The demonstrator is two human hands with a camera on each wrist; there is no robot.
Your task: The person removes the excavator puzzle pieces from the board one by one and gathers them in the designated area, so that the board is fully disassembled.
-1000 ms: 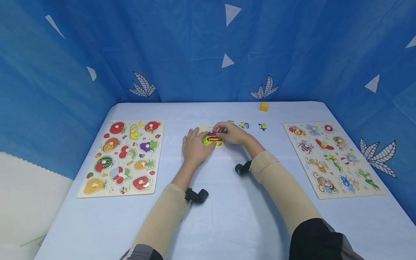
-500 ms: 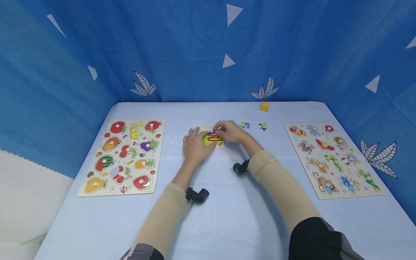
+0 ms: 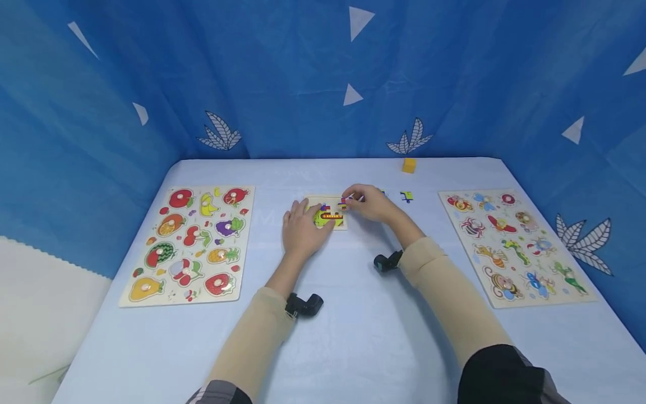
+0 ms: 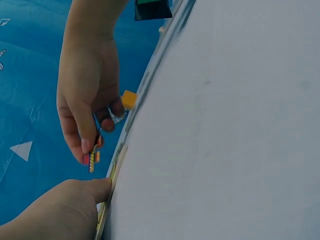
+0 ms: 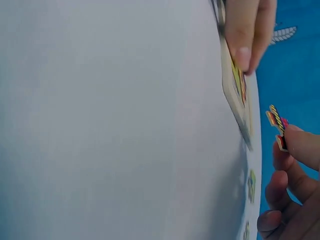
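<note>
My right hand (image 3: 374, 203) pinches a jigsaw piece (image 5: 278, 122) between thumb and forefinger, its printed side striped in yellow and dark, with red and orange. In the left wrist view the piece (image 4: 92, 159) is raised above the small puzzle board (image 3: 340, 226). My left hand (image 3: 305, 227) lies over the left part of that board with fingers spread, and its thumb (image 4: 100, 189) rests at the near edge. Fitted pieces on the board show a red and yellow track on green; the left hand hides part of the picture.
A loose jigsaw piece (image 3: 406, 196) lies right of the board, and a yellow cube (image 3: 409, 165) stands at the table's back. At the left is a fruit knob puzzle (image 3: 189, 244); an insect knob puzzle (image 3: 515, 249) lies at the right. A blue curtain (image 3: 303, 78) hangs behind.
My right hand has lifted off the board's upper part and moved a little right with the piece, leaving a gap in the picture. My left hand stays in place.
</note>
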